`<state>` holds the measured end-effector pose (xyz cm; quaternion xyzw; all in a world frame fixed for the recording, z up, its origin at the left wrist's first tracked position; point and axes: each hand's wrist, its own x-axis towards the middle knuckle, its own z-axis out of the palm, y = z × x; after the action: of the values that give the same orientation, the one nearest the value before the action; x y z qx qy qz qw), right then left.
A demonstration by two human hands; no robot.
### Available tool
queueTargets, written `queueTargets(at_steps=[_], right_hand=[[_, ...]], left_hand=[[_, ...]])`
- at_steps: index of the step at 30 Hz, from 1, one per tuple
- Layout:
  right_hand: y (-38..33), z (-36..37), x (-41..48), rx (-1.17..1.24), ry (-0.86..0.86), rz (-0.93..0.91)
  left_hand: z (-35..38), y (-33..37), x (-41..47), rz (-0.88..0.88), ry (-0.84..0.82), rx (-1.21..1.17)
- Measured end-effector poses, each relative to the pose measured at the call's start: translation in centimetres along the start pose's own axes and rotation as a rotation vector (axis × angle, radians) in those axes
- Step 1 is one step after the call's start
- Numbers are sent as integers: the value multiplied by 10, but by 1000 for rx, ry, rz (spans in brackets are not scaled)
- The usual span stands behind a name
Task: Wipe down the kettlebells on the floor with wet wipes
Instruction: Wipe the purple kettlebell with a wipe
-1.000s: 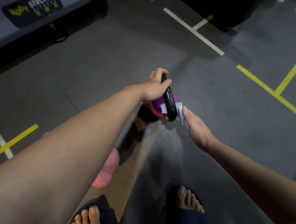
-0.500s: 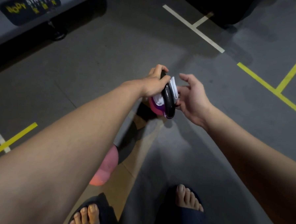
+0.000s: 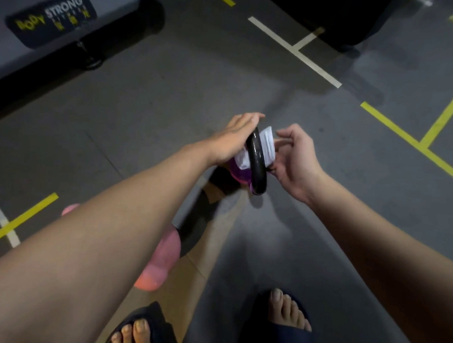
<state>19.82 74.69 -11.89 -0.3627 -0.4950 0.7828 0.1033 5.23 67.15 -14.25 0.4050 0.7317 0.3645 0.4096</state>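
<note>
The step in hand looks like wiping the handle of the purple round-bodied kettlebell with a glossy black loop handle [image 3: 256, 173]. It sits low over the grey floor with painted yellow and white lines [image 3: 171, 110]; whether it stands flat or is tipped I cannot tell. The thin white wet wipe [image 3: 268, 144] is threaded through the handle loop and shows on both sides of the black bar. The left hand [image 3: 233, 139], on the kettlebell's left, lies with straight fingers flat against the top of the handle, steadying rather than gripping. The right hand [image 3: 296, 162], on the kettlebell's right, has loosely curled fingers and seems to pinch the wipe's edge, though the contact is slightly blurred. The next move probably calls for drawing the wipe round the loop with the bell braced against tipping, then working down to the purple body. A rounded pink kettlebell [image 3: 160, 259] lies nearer the person than the purple one, partly hidden by the left forearm.
</note>
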Motion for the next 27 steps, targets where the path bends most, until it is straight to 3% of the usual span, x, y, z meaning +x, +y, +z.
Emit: queueTargets(at_steps=[2, 5, 12, 19, 27], right_hand=[[-15, 6, 9, -14, -4, 25], [-21, 10, 18, -84, -31, 65], [30, -3, -9, -99, 7, 67], [53, -38, -18, -2, 115, 49], [1, -3, 7, -27, 16, 35]], left_hand=[[-1, -1, -2, 5, 25, -155], [-3, -6, -5, -2, 5, -192], [-18, -5, -9, 18, -10, 286], [-11, 0, 1, -13, 16, 343], [-7, 1, -1, 11, 3, 300]])
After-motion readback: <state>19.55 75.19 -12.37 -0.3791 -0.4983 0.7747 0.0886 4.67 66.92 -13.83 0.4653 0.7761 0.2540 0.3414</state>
